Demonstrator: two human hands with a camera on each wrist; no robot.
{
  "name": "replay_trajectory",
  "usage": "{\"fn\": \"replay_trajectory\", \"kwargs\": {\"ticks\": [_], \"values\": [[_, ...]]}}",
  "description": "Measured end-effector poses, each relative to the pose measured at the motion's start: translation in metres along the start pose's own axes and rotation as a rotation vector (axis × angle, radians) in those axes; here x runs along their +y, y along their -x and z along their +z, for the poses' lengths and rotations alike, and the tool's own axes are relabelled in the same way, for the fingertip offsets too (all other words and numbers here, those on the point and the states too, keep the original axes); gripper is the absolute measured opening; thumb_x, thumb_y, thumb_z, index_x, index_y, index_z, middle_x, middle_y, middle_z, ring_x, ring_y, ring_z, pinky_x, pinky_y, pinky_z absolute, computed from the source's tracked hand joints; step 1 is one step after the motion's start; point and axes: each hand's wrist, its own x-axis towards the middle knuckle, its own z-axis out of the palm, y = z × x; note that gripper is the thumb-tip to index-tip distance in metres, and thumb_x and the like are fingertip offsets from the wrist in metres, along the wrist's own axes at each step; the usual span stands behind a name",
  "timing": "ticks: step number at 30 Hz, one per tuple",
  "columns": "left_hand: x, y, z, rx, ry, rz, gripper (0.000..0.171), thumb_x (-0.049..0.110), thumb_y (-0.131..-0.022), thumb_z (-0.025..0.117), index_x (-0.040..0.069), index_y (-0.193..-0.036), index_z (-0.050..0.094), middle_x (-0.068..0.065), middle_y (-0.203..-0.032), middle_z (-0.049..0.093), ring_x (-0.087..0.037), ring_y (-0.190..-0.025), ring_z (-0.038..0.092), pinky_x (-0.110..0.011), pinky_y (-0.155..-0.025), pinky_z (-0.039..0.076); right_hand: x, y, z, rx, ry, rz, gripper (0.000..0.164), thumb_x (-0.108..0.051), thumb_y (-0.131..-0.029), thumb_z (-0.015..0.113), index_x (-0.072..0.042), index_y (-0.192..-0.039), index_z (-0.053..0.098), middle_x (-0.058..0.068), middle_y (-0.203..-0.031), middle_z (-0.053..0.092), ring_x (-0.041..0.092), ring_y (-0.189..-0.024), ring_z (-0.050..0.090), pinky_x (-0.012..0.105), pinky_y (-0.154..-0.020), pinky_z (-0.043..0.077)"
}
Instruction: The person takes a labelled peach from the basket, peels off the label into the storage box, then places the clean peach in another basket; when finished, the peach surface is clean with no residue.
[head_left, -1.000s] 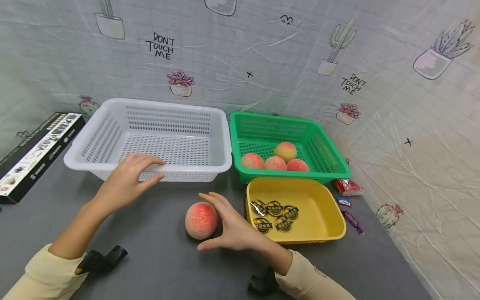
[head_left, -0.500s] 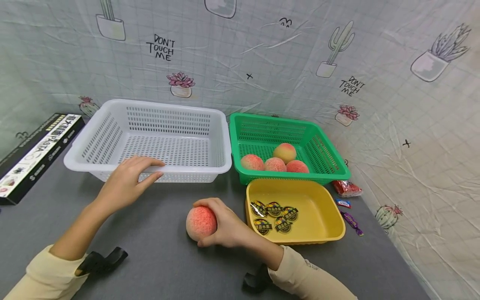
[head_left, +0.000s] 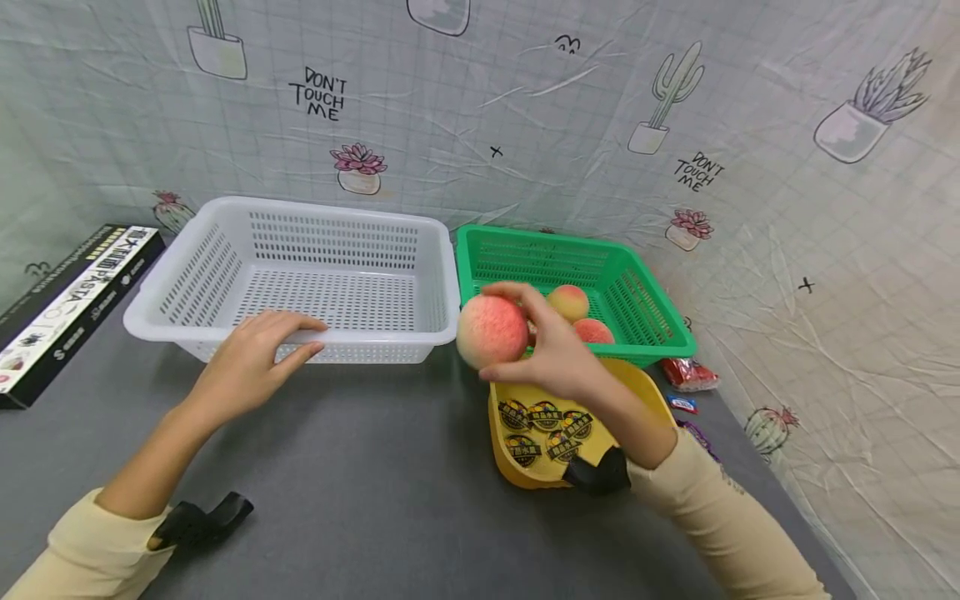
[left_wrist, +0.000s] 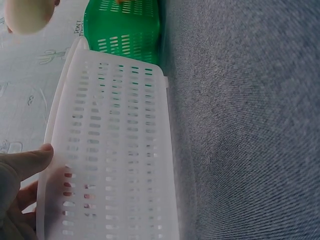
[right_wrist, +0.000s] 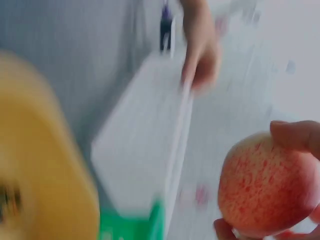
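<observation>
My right hand [head_left: 551,346] grips a pink-red peach [head_left: 492,332] between thumb and fingers, raised in front of the green basket [head_left: 660,346]. In the right wrist view the same peach [right_wrist: 267,185] shows close up, with fingertips around it. My left hand [head_left: 251,362] holds the front rim of the white basket [head_left: 375,337]; in the left wrist view the thumb [left_wrist: 35,161] lies outside the rim and the fingers behind the wall. More peaches [head_left: 594,331] sit in the green basket, partly hidden by my right hand and the held peach.
A yellow tray [head_left: 498,454] with several round black-and-gold stickers [head_left: 545,415] stands before the green basket, under my right forearm. At the right lie a red packet [head_left: 688,375] and small wrapped sweets [head_left: 682,404]. A black pasta box [head_left: 75,312] lies at the far left.
My right hand took hold of the peach on the table, then lifted it up and right toward the green basket. My left hand stays at the white basket's rim.
</observation>
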Motion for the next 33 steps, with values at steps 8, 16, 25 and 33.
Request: {"fn": "replay_trajectory", "kwargs": {"ticks": [8,16,25,33], "values": [[-0.001,0.000,0.000,0.002,-0.014,0.013,0.021,0.005,-0.083,0.072,0.001,-0.102,0.066,-0.014,-0.101,0.066,-0.033,-0.095,0.057,-0.051,-0.082,0.041,0.061,-0.058,-0.059,-0.013,0.035,0.197,0.079,-0.003,-0.073,0.080,-0.014,-0.139,0.038,0.011,-0.132,0.042,0.029,-0.113,0.045,0.047,-0.087,0.046],[0.000,0.001,0.005,0.003,-0.017,0.020,0.020,0.005,-0.083,0.072,0.002,-0.102,0.066,-0.013,-0.100,0.066,-0.033,-0.096,0.057,-0.051,-0.084,0.041,0.119,-0.081,-0.066,0.000,0.148,0.366,0.075,-0.004,-0.079,0.075,-0.008,-0.141,0.034,0.018,-0.134,0.041,0.034,-0.113,0.046,0.048,-0.088,0.045],[0.001,0.001,0.003,0.019,-0.022,0.023,0.020,0.005,-0.083,0.072,0.002,-0.102,0.065,-0.013,-0.101,0.066,-0.032,-0.096,0.057,-0.050,-0.084,0.042,0.141,-0.093,-0.059,-0.028,0.312,0.460,0.068,-0.024,-0.085,0.071,-0.008,-0.138,0.032,0.019,-0.128,0.046,0.034,-0.110,0.047,0.047,-0.089,0.044],[0.000,0.001,0.002,0.027,-0.030,0.031,0.020,0.004,-0.082,0.072,0.002,-0.101,0.065,-0.012,-0.100,0.066,-0.031,-0.093,0.058,-0.050,-0.081,0.043,0.143,-0.100,-0.053,-0.098,0.439,0.475,0.067,-0.033,-0.088,0.067,-0.002,-0.137,0.032,0.021,-0.124,0.047,0.034,-0.110,0.047,0.047,-0.089,0.044]]}}
